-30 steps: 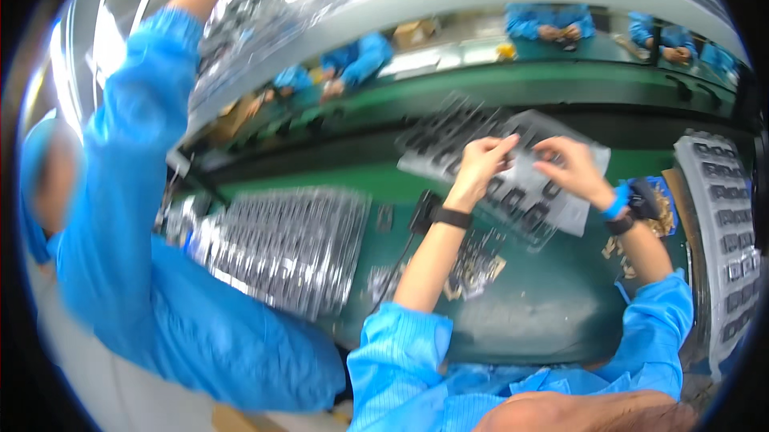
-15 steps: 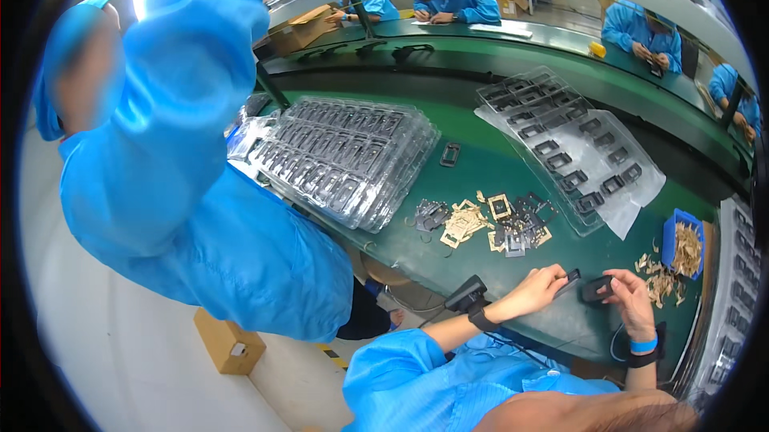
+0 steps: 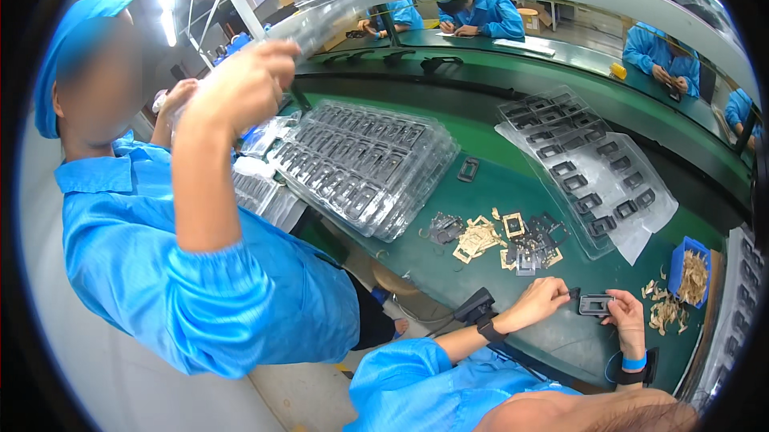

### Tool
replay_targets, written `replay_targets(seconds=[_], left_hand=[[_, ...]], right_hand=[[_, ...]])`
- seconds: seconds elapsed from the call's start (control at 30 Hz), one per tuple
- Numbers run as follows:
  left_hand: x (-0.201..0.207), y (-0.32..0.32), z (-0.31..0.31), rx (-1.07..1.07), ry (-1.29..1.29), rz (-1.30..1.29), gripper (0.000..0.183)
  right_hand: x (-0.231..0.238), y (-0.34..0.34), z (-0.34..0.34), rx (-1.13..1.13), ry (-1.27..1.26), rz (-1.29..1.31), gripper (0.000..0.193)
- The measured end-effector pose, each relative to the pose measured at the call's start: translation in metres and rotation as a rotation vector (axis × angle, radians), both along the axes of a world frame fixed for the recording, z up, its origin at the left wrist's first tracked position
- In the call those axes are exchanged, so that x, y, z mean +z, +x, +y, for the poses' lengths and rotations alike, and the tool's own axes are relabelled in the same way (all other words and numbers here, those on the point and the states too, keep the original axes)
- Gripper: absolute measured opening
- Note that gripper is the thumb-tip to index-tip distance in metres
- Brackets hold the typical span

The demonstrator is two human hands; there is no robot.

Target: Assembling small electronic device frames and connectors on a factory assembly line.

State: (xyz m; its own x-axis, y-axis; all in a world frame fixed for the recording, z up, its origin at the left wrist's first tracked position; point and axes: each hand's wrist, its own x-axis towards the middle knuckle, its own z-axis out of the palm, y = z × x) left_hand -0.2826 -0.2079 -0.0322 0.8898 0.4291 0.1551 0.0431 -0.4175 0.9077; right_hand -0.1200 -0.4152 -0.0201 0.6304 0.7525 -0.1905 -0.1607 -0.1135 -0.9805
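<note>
My right hand [image 3: 627, 316] grips a black rectangular frame [image 3: 596, 305] by its right end, and the frame's opening faces up. Close to the frame's left end, my left hand [image 3: 543, 297] pinches a small dark piece [image 3: 574, 293] between its fingertips; its kind is too small to tell. Both hands are over the front edge of the green table [image 3: 448, 272]. Just beyond them lies a loose pile of tan frame-shaped cutouts [image 3: 478, 238] and dark flat pieces [image 3: 548, 230]. One more black frame [image 3: 468, 169] rests alone farther back.
Stacked clear trays [image 3: 352, 164] of black frames stand at left; another tray [image 3: 589, 168] lies back right. A blue bin [image 3: 689, 272] of tan scraps sits at right. At far left a co-worker [image 3: 200, 272] in blue raises an arm holding a blurred clear sheet.
The frame in my right hand has turned to face up. My left hand now pinches a small piece beside it. The co-worker's raised arm has come down, and the view has shifted slightly.
</note>
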Motion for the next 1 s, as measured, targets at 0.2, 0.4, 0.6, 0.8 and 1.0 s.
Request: replay_targets(seconds=[0.2, 0.4, 0.6, 0.8, 1.0], left_hand=[[0.001, -0.004, 0.002, -0.039, 0.034, 0.010, 0.016], [0.011, -0.005, 0.014, -0.124, -0.073, 0.114, 0.018], [0.008, -0.004, 0.013, -0.090, 0.122, 0.128, 0.025], [-0.001, 0.003, -0.007, 0.061, 0.434, 0.103, 0.029], [-0.007, 0.002, -0.004, 0.125, 0.644, 0.047, 0.017]], right_hand=[[-0.006, -0.001, 0.002, -0.042, -0.047, -0.001, 0.023], [-0.004, 0.000, 0.004, -0.021, -0.046, -0.045, 0.021], [-0.009, 0.005, 0.013, -0.003, -0.047, -0.133, 0.017], [-0.011, 0.003, 0.012, -0.053, -0.033, -0.124, 0.017], [-0.013, -0.003, 0.012, -0.081, -0.048, -0.207, 0.016]])
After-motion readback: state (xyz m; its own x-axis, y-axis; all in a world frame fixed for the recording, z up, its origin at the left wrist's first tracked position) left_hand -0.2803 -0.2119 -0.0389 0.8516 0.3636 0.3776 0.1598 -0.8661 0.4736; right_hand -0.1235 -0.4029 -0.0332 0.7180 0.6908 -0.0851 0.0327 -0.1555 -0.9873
